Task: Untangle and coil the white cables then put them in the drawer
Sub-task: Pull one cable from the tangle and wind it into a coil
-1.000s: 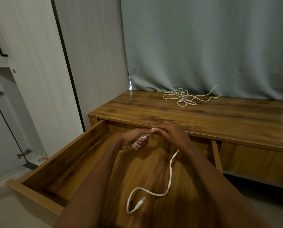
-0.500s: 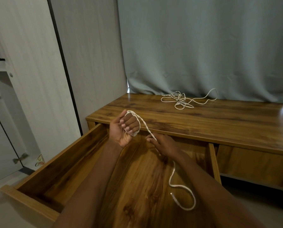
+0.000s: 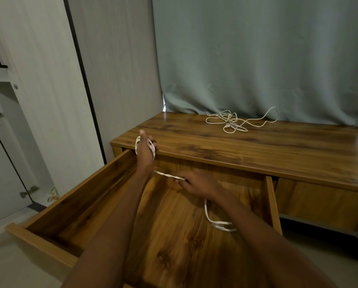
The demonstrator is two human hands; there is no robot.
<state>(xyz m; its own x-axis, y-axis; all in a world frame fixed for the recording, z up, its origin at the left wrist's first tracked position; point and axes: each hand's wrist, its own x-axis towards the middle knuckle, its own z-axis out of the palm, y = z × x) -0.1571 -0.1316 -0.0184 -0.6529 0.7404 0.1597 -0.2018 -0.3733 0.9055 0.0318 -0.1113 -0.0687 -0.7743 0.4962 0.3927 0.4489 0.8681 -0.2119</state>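
Coiling thin white cable [image 3: 167, 175] round left hand [image 3: 145, 149] over open wooden drawer [image 3: 86, 196], right hand [image 3: 196, 183] pinching & feeding it; tangled white cable pile [image 3: 232, 121] on surface beyond drawer untouched, approx half left.

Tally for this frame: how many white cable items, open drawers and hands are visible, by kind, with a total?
White cable being wound around the left hand: 1
Tangled white cable heap on the desk top: 1 (strand count inside it cannot be told)
Open drawers: 1
Hands: 2, left hand and right hand
Total: 5
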